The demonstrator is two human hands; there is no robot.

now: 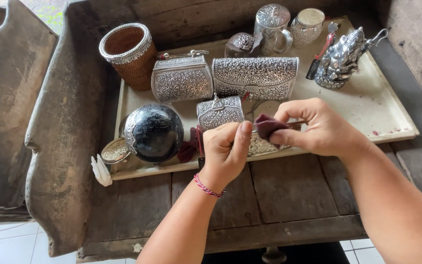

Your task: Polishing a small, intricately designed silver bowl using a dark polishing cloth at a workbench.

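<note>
Left hand [225,146] clenched on small silver piece [262,145] | right hand [318,128] pinching dark red cloth [268,125] | best rubbed gently, braced over tray [367,105] on wooden worktop [289,195]

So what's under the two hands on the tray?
Under the left hand and right hand lies an embossed silver piece on the tray; the hands cover most of it.

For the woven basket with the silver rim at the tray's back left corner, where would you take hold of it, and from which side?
Grip the woven basket by its silver rim, coming from above. It stands upright with its mouth open, so fingers can pinch the rim wall, thumb outside. Its right side is crowded by the embossed silver purse, and the left hand is nearer.
</note>
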